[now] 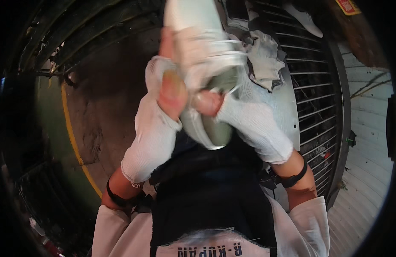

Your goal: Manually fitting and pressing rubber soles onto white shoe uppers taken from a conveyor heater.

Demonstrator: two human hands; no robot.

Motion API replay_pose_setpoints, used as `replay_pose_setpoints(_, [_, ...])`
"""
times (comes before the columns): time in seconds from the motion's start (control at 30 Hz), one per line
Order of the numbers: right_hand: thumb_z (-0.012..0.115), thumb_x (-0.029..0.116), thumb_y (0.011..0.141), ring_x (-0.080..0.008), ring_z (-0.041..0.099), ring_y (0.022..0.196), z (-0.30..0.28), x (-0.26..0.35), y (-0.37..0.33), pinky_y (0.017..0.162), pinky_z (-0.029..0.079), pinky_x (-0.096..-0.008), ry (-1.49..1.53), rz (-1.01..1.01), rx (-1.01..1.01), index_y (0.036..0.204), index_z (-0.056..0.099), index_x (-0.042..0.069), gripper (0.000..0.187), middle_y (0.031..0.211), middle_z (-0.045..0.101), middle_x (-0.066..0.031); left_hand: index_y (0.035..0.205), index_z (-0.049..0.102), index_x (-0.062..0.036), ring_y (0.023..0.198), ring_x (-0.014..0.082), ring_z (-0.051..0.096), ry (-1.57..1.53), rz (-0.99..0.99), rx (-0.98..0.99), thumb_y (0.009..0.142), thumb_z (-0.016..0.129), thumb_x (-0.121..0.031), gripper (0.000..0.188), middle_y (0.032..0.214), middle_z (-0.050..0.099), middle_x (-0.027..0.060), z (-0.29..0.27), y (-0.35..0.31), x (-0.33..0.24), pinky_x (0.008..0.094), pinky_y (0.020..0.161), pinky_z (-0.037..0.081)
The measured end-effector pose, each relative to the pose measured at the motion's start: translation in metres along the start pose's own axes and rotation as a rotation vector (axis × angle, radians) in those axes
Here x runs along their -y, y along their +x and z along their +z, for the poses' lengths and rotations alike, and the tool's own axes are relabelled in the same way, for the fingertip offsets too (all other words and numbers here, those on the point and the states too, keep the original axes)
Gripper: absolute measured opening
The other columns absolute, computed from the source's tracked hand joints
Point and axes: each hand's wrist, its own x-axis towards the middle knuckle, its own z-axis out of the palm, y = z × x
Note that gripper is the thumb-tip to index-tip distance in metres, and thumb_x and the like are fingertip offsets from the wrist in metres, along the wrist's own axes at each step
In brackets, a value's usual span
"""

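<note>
Both my hands hold a white sneaker (200,64) up close in front of me, its pale sole (206,128) turned toward me. My left hand (161,103), in a white knitted fingerless glove, grips the shoe's left side with the thumb pressed on it. My right hand (245,111), in the same kind of glove, clasps the right side near the heel, with a bare thumb tip on the sole's edge. I wear black wristbands, white sleeves and a dark apron (210,192).
A crumpled grey-white rag (266,58) lies on a metal wire rack (313,103) to the right. Another white shoe (305,17) rests at the rack's far end. A dark floor with a yellow line (74,141) is at left, a white ribbed surface (369,141) at right.
</note>
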Motion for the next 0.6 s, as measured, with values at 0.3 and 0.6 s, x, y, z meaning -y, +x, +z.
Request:
replay_pose_setpoints(0.3, [0.060,0.043,0.108,-0.0267,0.075,0.127,0.009,-0.018,0.010,0.109,0.063,-0.0398,0.650,0.159,-0.206,0.159,0.054,0.000,0.067,0.147,0.071,-0.0191,0.174,0.034,0.0005,0.149,0.0239,0.047,-0.015,0.124,-0.080,0.119,0.051,-0.037,0.069,0.167,0.048,0.0165,0.004,-0.011,0.025,0.0377,0.124,0.036])
replay_pose_setpoints(0.6, [0.070,0.031,0.106,-0.0186,0.072,0.116,-0.014,-0.035,0.003,0.102,0.058,-0.0359,0.579,0.185,-0.305,0.149,0.060,0.004,0.052,0.132,0.073,-0.0100,0.172,0.042,-0.0039,0.130,0.0375,0.054,0.518,0.381,0.097,0.104,0.058,-0.017,0.071,0.142,0.058,0.0237,-0.004,0.004,0.036,0.0412,0.115,0.045])
